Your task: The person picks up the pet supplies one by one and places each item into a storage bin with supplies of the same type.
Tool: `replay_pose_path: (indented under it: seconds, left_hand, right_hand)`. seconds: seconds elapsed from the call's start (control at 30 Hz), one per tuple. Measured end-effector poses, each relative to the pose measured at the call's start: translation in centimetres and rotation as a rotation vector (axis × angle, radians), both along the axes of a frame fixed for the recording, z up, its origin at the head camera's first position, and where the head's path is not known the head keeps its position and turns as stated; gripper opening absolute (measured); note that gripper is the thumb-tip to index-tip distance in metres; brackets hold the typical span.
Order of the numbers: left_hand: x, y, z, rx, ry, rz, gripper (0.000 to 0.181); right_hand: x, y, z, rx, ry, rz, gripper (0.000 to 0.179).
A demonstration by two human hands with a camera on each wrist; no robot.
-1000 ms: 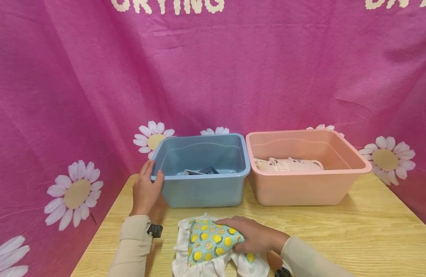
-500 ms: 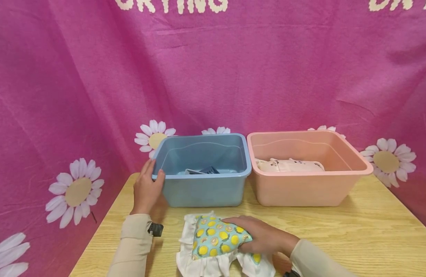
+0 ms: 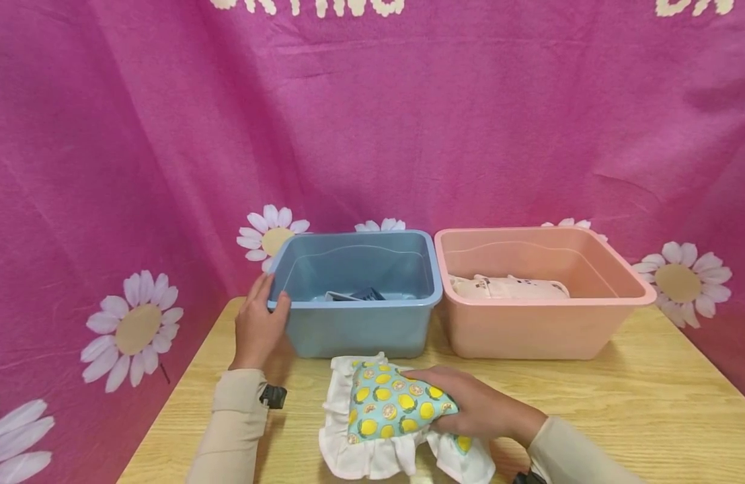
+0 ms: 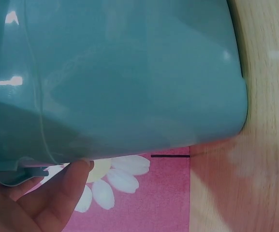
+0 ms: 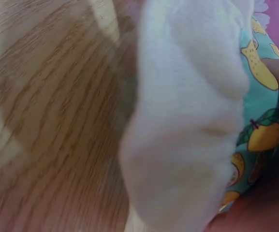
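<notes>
At the near left corner of the blue plastic bin (image 3: 360,329), my left hand (image 3: 259,328) grips the rim, with the thumb on the near side. The left wrist view shows its fingers (image 4: 66,193) curled at that rim. My right hand (image 3: 475,407) holds a small lemon-print cushion (image 3: 387,403) edged with a white ruffle, pinching its right part between thumb and fingers. Up close, the right wrist view has the white ruffle (image 5: 187,121) hanging over the wooden table. Inside the blue bin lies a dark and white flat item (image 3: 368,294), partly hidden by the front wall.
A pink plastic bin (image 3: 536,329) stands directly right of the blue one. In it rests a whitish cloth bundle (image 3: 508,288) with small dark prints. Behind both bins hangs a magenta daisy-print cloth (image 3: 469,121). The light wooden table (image 3: 645,403) extends to the right.
My right hand has carried the cushion to the right and a little toward the bins. My left hand has kept its grip on the blue bin's rim.
</notes>
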State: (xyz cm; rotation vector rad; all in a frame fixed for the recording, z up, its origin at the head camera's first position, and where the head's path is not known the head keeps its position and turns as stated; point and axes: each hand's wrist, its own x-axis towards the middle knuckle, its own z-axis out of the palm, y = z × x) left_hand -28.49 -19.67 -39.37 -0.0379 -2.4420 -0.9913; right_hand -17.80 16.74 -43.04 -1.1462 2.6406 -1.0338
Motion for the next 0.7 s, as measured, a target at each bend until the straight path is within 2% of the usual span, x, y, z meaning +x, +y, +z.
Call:
replay_pose_path:
  seconds: [0.17,0.43,0.7]
  left_hand:
    - [0.0,0.1,0.3,0.002,0.009,0.003,0.057]
    - [0.0,0.0,0.2,-0.006,0.022,0.007,0.057]
    - [0.0,0.0,-0.1,-0.012,0.032,0.003,0.056]
  right_hand:
    - [0.0,0.4,0.1,-0.029,0.058,-0.012,0.080]
    - [0.0,0.9,1.0,-0.034,0.027,-0.032,0.076]
    - [0.3,1.9,1.6,-0.046,0.078,-0.053,0.078]
